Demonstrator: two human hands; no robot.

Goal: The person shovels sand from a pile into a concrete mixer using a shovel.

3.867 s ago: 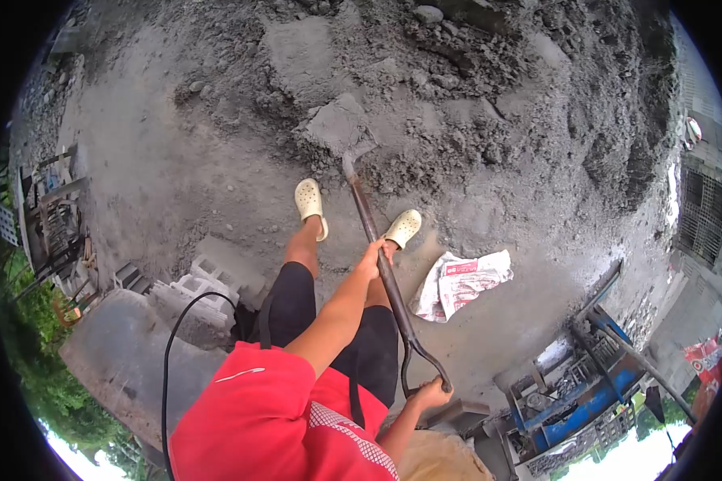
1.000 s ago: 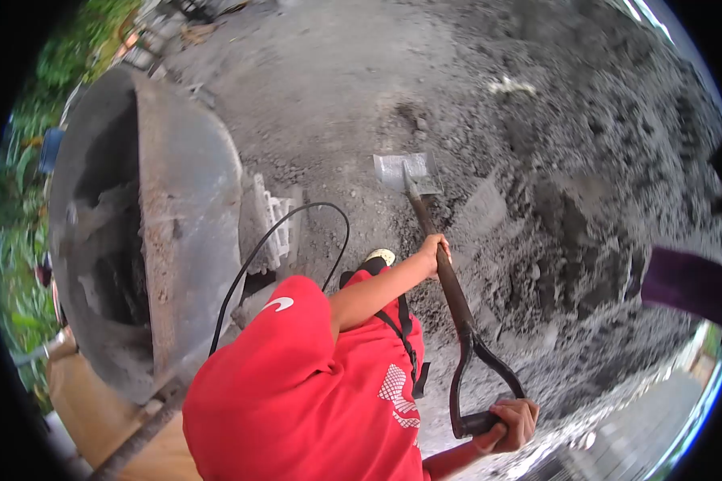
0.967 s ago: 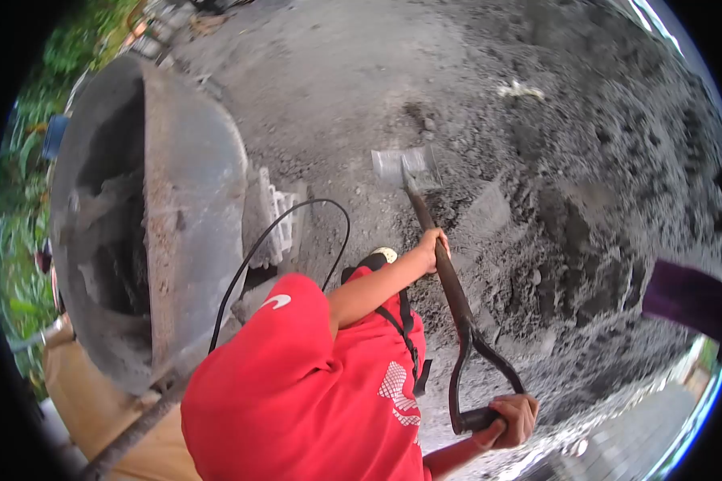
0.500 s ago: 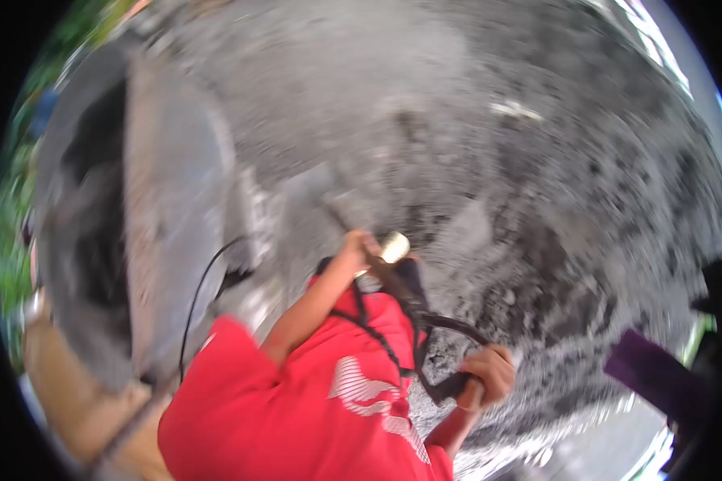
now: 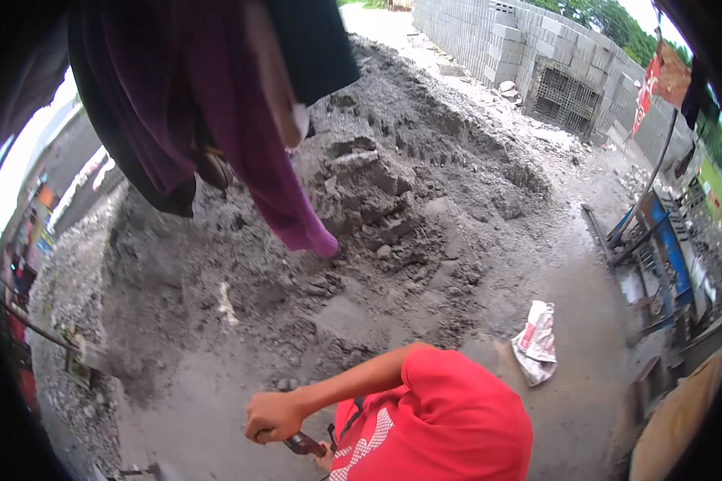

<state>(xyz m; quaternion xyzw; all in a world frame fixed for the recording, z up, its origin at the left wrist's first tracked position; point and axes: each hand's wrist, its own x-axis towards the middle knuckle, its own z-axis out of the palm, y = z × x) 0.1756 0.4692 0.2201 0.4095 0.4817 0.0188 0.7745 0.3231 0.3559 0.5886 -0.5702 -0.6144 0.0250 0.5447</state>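
Note:
My right hand [image 5: 271, 417] is closed round the dark end of a shovel handle [image 5: 303, 443], low in the view. My left hand [image 5: 325, 457] shows only in part beside my red shirt [image 5: 465, 409]; it appears wrapped round the same handle farther down. The shovel's blade is out of sight, hidden by my body or below the frame. Just beyond my hands lies a mound of grey, damp sand [image 5: 425, 216] with lumps and small stones.
Purple and dark clothes [image 5: 273, 176] hang close at the upper left. A crumpled white bag [image 5: 535, 343] lies on the ground at right. Farther right stands a blue metal frame [image 5: 672, 248] among scrap. Behind the mound runs a concrete block wall [image 5: 473, 44] with a metal grate [image 5: 565, 96].
The view has swung round and up, away from the large round metal container. The hanging clothes, block wall and white bag now show. Both hands stay on the shovel, whose blade has left view.

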